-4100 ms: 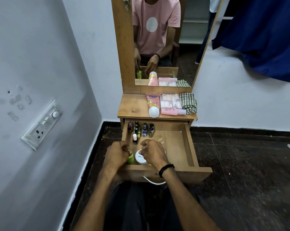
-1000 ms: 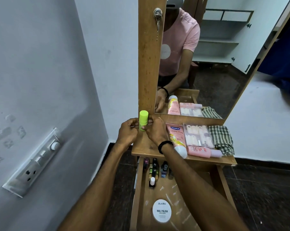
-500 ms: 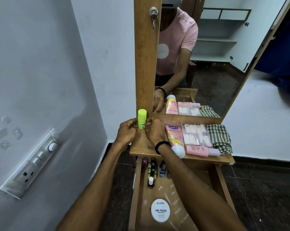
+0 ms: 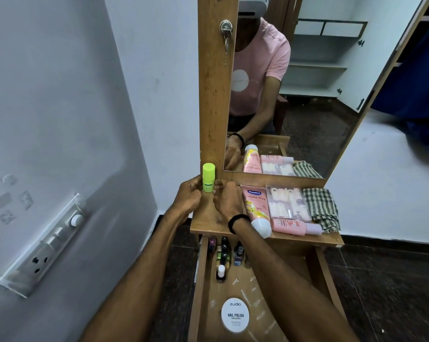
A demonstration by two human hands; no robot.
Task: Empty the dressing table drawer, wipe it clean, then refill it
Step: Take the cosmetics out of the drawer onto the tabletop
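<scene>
- Pinching the lime-green bottle [image 4: 208, 177] between left hand [image 4: 187, 193] and right hand [image 4: 229, 199], fingers curled onto its base.
- Holding it upright at the tabletop's [image 4: 208, 220] back-left corner, beside the mirror frame [image 4: 214, 95].

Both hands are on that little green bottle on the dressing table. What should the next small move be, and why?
Probably release the green bottle and reach down for the white nail polish tub. The bottle stands upright on the tabletop between left hand and right hand, so it looks placed, while the tub and small nail polish bottles sit in the open drawer.
</scene>
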